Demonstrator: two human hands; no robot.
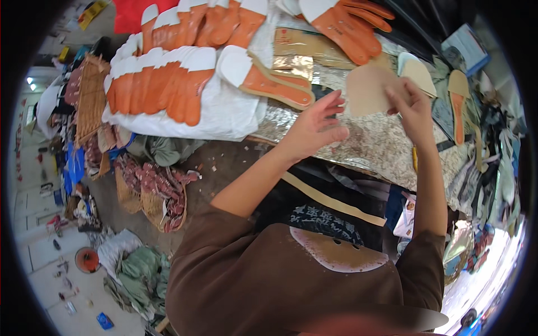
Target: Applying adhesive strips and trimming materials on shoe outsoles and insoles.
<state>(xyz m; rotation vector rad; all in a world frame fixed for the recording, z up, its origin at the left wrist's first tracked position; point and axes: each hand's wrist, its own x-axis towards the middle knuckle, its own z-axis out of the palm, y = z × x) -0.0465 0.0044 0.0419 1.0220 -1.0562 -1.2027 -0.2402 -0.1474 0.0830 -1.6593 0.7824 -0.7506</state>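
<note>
Above the worktable, my right hand (412, 106) pinches the edge of a thin beige piece with a rounded outline (367, 92). My left hand (316, 123) is to the left of that piece, fingers apart and holding nothing. Nearest to this hand lies an orange insole with a white toe end and tan edging (274, 84). Just beyond the right hand rests a small stack of cream and white rounded pieces (417, 75). A single orange insole with a tan toe end (458, 109) lies at the right side of the table.
Rows of orange insoles with white ends (159, 84) lie on a white cloth (224, 120) at the left. More orange insoles (342, 25) are at the back. A clipboard (466, 47) sits at the far right, near hanging scraps (496, 151). A patterned cloth (154, 190) covers a wicker seat.
</note>
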